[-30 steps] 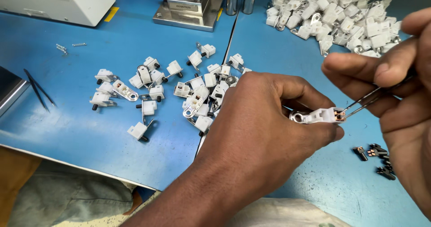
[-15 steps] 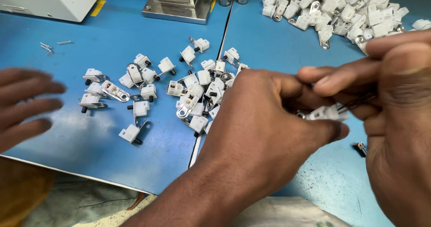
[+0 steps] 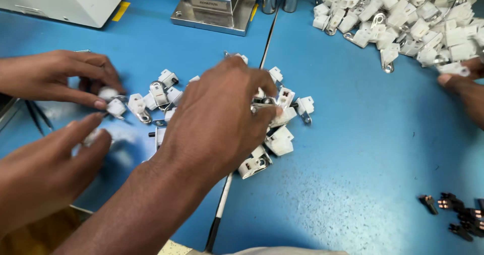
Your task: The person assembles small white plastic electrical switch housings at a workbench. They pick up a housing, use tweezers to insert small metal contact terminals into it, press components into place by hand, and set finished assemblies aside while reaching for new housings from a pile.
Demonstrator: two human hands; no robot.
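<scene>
Since the earlier frame, the left hand [image 3: 222,119] has been lowered onto the white plastic clips [image 3: 280,139], fingers curled over them. The right hand [image 3: 466,91] pinches one clip by its edge. They look light, stiff and best gripped across the flat sides.

We see small white plastic clips [image 3: 279,140] with shiny metal tabs on the matt, finely speckled blue desk [image 3: 353,149]; a polished steel press base [image 3: 214,13] gleams at its far edge.

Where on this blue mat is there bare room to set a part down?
Bare: the blue mat between the central cluster of white plastic clips, the far-right clip heap and the small dark metal pieces. Crowded: left side, around another person's hands.
</scene>
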